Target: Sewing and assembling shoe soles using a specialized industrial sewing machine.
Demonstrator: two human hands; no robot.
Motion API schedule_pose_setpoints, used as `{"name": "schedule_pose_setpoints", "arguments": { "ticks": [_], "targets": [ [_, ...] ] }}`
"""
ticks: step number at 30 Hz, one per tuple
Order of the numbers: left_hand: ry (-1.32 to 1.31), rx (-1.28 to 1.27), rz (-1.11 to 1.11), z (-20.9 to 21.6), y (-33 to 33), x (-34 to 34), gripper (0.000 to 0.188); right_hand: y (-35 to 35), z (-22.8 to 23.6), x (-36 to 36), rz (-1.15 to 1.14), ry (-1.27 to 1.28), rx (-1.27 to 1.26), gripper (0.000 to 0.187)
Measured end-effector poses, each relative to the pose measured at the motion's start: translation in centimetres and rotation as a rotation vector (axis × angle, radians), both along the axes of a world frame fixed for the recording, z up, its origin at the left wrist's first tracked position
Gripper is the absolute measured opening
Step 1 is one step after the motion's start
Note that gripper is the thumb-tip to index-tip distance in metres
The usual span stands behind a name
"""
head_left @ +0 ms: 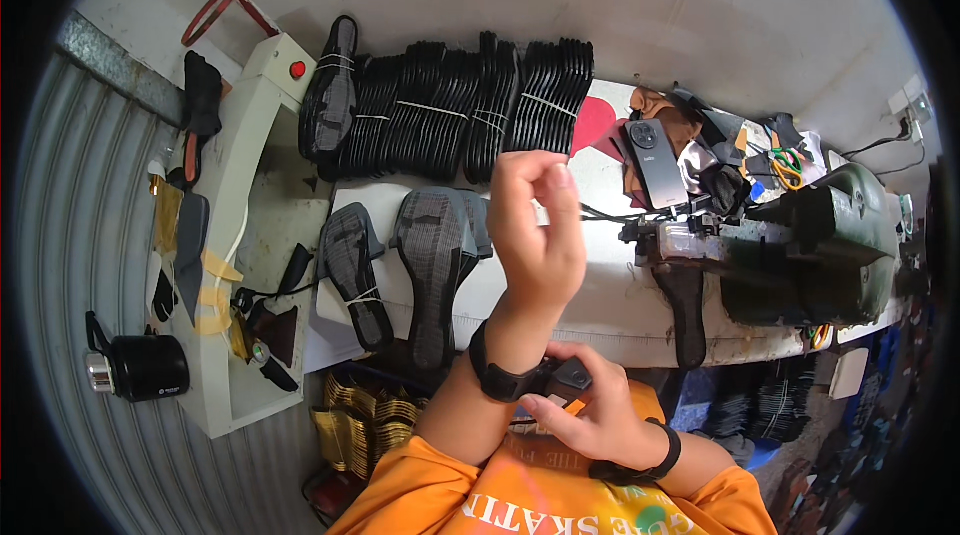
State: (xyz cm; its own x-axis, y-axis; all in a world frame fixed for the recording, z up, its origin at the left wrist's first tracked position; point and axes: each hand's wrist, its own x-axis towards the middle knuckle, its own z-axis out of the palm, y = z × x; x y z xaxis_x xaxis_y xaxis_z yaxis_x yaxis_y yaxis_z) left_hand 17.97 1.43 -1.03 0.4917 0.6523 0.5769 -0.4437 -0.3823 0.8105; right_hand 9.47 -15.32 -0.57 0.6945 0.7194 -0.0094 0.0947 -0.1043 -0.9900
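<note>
My left hand (540, 225) is raised in front of the white bench (600, 310), fingers loosely curled and holding nothing. A black wristband (500, 375) wraps its wrist. My right hand (590, 415) pinches the small black device on that wristband (570, 373), thumb and fingers closed on it. A second black band (640, 460) sits on my right wrist. Just beyond my left hand, several grey and black shoe soles (432, 265) lie flat on the bench.
Bundled black soles (450, 105) stand in a row at the back. A black phone (655, 163) leans beside a green machine (830, 235). A white stand with a red button (255, 165) and a black cylinder (145, 367) are at left. Gold pieces (360, 420) lie under the bench.
</note>
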Motion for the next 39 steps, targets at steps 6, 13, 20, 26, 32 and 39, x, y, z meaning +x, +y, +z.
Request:
{"name": "schedule_pose_setpoints", "arguments": {
  "ticks": [6, 13, 20, 26, 32, 39],
  "targets": [
    [0.007, 0.469, 0.066, 2.1, -0.3, 0.2, 0.008, -0.2, -0.4, -0.4, -0.004, 0.033, 0.108, 0.052],
    [-0.122, -0.932, -0.56, 3.4, -1.3, -0.6, 0.018, -1.2, -0.3, 0.0, 0.06, 0.284, 0.064, 0.054],
    [-0.43, -1.603, -0.778, 1.9, 0.1, 0.2, 0.019, -1.2, 1.7, -0.4, 0.065, 0.01, -0.044, 0.05],
    [-0.059, 0.122, 0.048, 0.2, -0.9, 1.8, 0.007, -1.2, 1.4, -1.0, 0.056, 0.19, -0.134, 0.046],
    [-0.114, 0.452, -0.184, 2.9, -2.1, 1.6, 0.008, -1.6, -0.1, -1.5, 0.029, 0.25, 0.002, 0.044],
    [-0.305, -1.307, -0.763, 2.5, -0.4, 1.7, 0.024, -1.4, 1.6, -0.4, 0.103, 0.238, -0.06, 0.043]
  ]
}}
